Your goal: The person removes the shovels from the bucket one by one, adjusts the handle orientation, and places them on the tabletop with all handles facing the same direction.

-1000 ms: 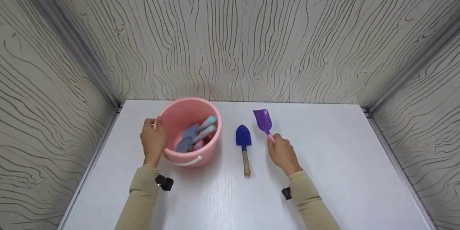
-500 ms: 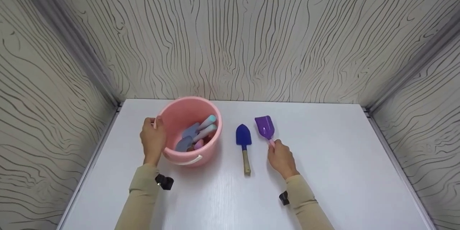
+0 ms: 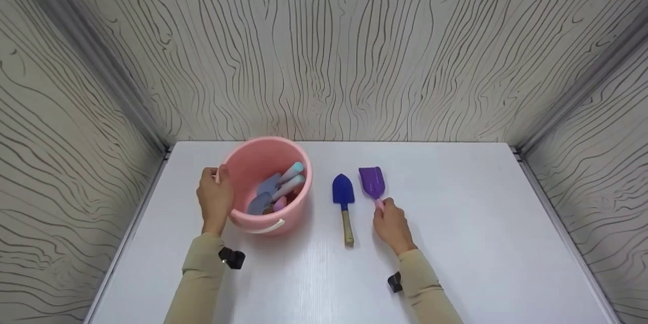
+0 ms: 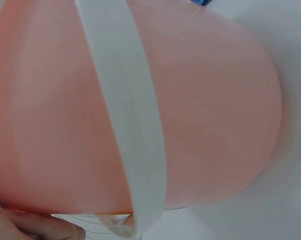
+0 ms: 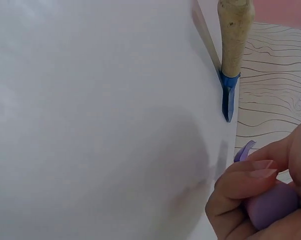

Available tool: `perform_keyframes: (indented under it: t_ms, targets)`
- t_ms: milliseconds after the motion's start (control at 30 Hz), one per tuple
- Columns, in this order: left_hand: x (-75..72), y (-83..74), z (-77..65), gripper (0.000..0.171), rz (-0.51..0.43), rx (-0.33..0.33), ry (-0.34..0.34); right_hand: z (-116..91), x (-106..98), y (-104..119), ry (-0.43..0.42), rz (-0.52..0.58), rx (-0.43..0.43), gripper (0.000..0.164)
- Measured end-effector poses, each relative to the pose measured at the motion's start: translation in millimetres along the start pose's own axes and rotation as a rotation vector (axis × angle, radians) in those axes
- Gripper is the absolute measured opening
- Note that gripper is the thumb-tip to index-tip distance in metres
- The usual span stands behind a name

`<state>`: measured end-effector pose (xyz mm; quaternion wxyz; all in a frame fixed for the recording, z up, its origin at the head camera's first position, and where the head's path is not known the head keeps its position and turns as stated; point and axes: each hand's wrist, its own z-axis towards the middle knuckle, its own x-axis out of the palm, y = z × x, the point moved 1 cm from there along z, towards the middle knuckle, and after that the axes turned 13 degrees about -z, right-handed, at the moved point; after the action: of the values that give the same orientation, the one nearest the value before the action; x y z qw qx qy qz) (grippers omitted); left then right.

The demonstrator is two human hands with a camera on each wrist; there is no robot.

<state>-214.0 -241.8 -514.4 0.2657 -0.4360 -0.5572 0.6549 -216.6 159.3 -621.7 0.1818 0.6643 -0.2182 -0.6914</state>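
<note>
My left hand (image 3: 215, 200) grips the left rim of a pink bucket (image 3: 263, 154), thumb on the inner side. Inside the bucket lie several toy tools, among them two grey-blue shovels (image 3: 259, 203) with pale, teal-tipped handles. A white bail handle (image 4: 133, 115) hangs down the bucket's outside in the left wrist view. My right hand (image 3: 392, 225) holds a small purple shovel (image 3: 372, 181) by its pink handle, blade pointing away from me; the fingers wrap the handle's purple end (image 5: 273, 205) in the right wrist view. Between bucket and right hand lies a blue trowel (image 3: 343, 190) with a wooden handle.
Everything is on a white table (image 3: 481, 223). Wood-grain patterned panels (image 3: 324, 50) close it in at the back and on both sides, with grey corner posts (image 3: 101, 55). Each wrist carries a small black camera (image 3: 232, 257).
My right hand has come slightly toward me and left, and the purple shovel's blade has turned and moved nearer. The left hand and bucket have stayed in place.
</note>
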Motion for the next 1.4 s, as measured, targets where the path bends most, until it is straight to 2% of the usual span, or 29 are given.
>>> perform_keyframes:
  t_ms: [433,700,1000,1400]
  targets:
    - [1.2,-0.3,-0.5,0.048,-0.018,-0.008,-0.002,-4,10,1,-0.003,0.066,0.013,0.020]
    - [-0.9,0.3,1.1,0.048,-0.006,-0.009,-0.015,-4,16,10,-0.034,0.101,0.018,0.022]
    - [1.1,-0.7,-1.7,0.050,-0.010,-0.007,-0.015,-9,15,9,-0.019,0.062,0.041,0.034]
    - [1.3,2.7,2.0,0.048,-0.010,-0.015,-0.012,-21,14,10,0.016,-0.045,0.041,0.049]
